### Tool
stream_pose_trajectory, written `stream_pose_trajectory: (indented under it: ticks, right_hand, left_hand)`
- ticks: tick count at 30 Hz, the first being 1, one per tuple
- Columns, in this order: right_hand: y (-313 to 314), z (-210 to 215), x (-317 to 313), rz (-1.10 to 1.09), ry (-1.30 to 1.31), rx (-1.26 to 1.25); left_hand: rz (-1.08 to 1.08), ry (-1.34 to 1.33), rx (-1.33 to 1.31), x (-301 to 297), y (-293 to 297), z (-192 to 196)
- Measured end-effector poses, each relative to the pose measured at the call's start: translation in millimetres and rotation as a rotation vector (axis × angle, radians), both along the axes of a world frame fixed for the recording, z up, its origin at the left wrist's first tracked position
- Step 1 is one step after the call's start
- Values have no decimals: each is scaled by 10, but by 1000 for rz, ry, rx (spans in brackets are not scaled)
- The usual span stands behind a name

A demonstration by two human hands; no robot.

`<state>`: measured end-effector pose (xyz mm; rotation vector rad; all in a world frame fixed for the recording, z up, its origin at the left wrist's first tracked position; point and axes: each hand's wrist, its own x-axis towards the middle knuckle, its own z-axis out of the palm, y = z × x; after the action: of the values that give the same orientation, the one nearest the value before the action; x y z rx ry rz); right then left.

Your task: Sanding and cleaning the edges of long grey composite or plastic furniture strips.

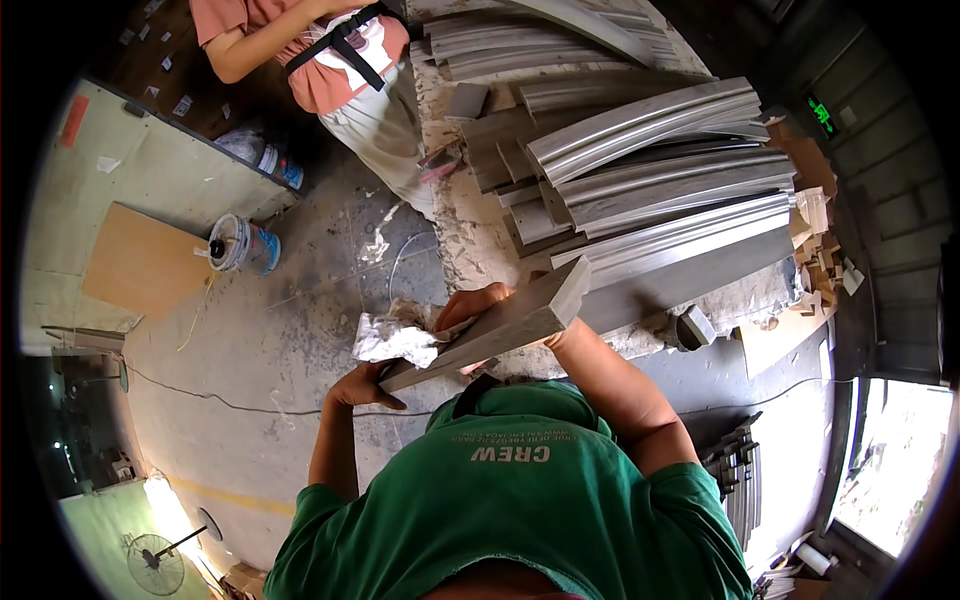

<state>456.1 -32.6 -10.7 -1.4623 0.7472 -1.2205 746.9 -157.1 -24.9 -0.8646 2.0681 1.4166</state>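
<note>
A short grey moulding piece (500, 325) is held slanted in front of my chest. My left hand (362, 387) grips its lower left end. My right hand (470, 305) lies on top of the piece, pressing a crumpled whitish sheet, perhaps sandpaper or rag (395, 338), against its surface. My green shirt (520, 500) fills the lower middle.
A dusty workbench (470, 240) carries a pile of long curved grey mouldings (660, 170) and short grey blocks (500, 150). Another person in a pink top (340, 60) stands at the bench's far left. A white bucket (240, 243) and a brown board (140, 262) sit on the concrete floor. Small wood offcuts (820, 260) lie right.
</note>
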Motion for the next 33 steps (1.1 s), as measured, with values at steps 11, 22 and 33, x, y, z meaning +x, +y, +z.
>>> stream_pose_trajectory:
  ticks: [11,22,33]
  right_hand:
    - [44,203,42,21,74,239]
    - [53,230,71,-1,102,331]
    - [124,390,248,-99,-200,470]
  left_hand:
    - [2,25,49,185,-61,-285]
    - [2,209,130,203,-77,-421]
    - [137,192,308,95,2,-251]
